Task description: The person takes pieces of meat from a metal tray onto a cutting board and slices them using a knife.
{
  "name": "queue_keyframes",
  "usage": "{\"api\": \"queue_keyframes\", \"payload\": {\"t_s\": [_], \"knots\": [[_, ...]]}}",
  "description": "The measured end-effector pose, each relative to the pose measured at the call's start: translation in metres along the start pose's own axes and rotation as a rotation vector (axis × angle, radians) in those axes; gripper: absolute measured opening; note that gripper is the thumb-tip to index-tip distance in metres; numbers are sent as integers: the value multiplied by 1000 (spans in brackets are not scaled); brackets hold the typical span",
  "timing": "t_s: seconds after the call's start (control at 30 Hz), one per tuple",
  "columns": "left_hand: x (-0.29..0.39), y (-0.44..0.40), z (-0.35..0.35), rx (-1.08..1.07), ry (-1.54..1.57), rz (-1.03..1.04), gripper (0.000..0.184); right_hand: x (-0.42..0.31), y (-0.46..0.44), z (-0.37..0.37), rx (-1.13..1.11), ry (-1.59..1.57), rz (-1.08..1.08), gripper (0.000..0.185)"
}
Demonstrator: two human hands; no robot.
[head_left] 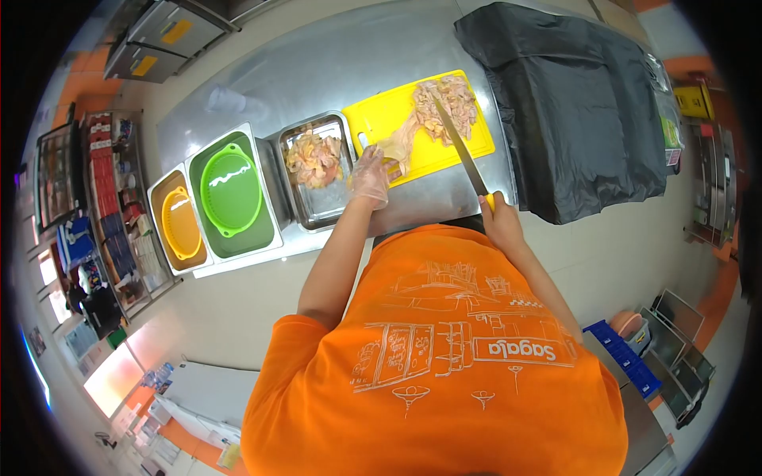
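On a yellow cutting board lies a heap of cut raw meat, with a longer pale piece stretching from it toward the left. My left hand, in a clear plastic glove, is closed on the near end of that piece. My right hand is wrapped round the yellow handle of a long knife, whose blade reaches across the board into the cut meat. Left of the board, a metal tray holds more raw meat.
Green and orange baskets sit in metal sinks on the left. A black plastic cover drapes something on the right. A clear container stands on the metal table at the back left.
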State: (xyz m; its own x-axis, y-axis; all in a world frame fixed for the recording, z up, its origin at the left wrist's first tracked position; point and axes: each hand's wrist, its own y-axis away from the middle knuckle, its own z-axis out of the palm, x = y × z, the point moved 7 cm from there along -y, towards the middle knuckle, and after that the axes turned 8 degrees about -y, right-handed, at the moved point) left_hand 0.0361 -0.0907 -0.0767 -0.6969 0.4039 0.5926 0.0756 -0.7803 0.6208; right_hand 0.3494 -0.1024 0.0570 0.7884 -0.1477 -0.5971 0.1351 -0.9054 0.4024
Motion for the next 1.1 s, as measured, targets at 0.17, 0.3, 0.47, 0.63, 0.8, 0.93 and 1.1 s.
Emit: {"api": "queue_keyframes", "payload": {"t_s": [0.17,0.3,0.47,0.63,0.8,0.93,1.1], "knots": [[-31,3,-36,155,113,46,32,-5,-10,26,-125,102,-34,42],[-26,15,-35,320,67,111,29,-9,-21,32,-114,209,-79,41],[-16,22,-37,435,-191,43,27,-9,-22,23,-51,327,-60,39],[47,45,-28,566,-958,255,31,-11,-12,22,-102,289,-107,40],[101,34,27,484,-1422,539,32,15,-3,24,-131,325,-131,42],[89,-33,55,321,-1717,501,33,21,4,22,-139,343,-116,42],[89,-45,86,208,-1907,111,36,21,10,14,-140,369,-38,42]]}}
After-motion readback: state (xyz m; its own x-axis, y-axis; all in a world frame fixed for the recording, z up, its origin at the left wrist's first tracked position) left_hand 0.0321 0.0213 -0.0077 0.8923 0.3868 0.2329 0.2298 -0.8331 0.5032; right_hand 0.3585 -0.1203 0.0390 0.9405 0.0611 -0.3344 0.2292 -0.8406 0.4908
